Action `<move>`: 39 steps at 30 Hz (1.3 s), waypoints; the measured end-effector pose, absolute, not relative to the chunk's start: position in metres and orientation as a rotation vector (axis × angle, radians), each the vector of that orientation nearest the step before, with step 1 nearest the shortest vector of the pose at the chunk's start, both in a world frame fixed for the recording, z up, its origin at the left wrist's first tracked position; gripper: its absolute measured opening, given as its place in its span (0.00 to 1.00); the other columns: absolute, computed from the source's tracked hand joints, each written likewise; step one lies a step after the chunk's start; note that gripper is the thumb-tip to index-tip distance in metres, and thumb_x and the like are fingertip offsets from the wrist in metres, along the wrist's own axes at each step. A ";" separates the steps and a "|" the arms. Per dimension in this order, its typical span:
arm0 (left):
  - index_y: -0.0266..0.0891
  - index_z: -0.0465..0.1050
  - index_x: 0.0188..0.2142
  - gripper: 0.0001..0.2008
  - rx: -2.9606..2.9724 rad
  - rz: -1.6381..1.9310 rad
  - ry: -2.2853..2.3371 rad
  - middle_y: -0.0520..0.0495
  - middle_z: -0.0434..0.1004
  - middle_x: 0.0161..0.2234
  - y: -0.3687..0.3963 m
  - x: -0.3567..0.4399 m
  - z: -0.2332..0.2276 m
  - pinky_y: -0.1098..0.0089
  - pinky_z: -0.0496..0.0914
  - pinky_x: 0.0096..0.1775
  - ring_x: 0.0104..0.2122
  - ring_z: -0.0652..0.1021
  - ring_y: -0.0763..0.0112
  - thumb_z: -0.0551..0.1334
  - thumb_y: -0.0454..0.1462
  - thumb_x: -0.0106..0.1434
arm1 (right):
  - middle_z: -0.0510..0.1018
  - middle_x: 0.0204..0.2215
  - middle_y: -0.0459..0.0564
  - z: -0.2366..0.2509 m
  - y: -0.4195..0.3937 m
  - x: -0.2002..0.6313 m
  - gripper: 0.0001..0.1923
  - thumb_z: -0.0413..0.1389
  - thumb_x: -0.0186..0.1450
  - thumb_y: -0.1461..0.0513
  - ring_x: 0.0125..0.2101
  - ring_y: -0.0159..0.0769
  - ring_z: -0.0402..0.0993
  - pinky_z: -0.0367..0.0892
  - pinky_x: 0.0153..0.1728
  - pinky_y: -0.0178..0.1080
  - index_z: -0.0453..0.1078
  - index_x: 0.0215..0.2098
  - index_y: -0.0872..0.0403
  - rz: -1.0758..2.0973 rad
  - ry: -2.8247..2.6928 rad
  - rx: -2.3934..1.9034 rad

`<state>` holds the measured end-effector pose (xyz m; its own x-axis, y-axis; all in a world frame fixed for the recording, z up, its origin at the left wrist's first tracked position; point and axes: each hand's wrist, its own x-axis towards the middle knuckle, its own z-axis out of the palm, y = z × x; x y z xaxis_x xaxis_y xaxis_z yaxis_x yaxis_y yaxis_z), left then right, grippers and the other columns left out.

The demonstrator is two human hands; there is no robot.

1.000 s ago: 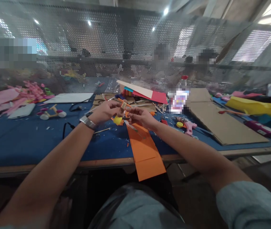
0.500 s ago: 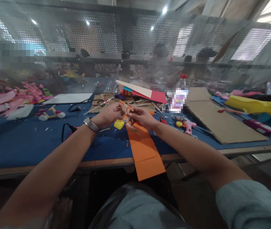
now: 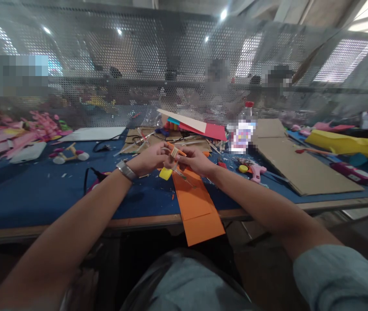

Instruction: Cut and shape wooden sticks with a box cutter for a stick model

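Craft workshop: glue gun (image 3: 255, 171), cardboard (image 3: 296, 166), mesh partition (image 3: 138, 65).

Person: bare forearms; silver metal wristwatch (image 3: 126, 170) on left wrist; grey-blue short sleeve (image 3: 342, 276) on right arm; matching grey-blue top.

I see a long surface (image 3: 35, 196) covered in blue, with a bare wooden front edge. An orange paper strip (image 3: 197, 205) lies across it at the centre and overhangs that edge. Just left of the strip's far end sits a small yellow block (image 3: 165, 173). To the right lie a pink glue gun (image 3: 255, 171) and, beyond it, a large cardboard sheet (image 3: 296, 162). Farther right rests a yellow foam roll (image 3: 349, 144). On the left I make out a little wheeled model (image 3: 69, 153), a white sheet (image 3: 93, 133) and a heap of pink scraps (image 3: 18, 134). A labelled bottle (image 3: 244, 131) stands near the middle back.
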<state>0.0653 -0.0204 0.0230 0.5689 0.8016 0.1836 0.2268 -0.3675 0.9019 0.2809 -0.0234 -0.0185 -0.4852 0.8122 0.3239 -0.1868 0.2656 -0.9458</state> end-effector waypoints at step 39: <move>0.37 0.82 0.32 0.23 2.112 0.618 0.959 0.46 0.79 0.25 -0.025 0.062 0.034 0.69 0.62 0.25 0.24 0.73 0.70 0.63 0.54 0.67 | 0.80 0.29 0.47 -0.017 -0.006 0.294 0.19 0.67 0.61 0.46 0.28 0.34 0.72 0.70 0.28 0.37 0.77 0.36 0.52 0.782 -1.402 -0.937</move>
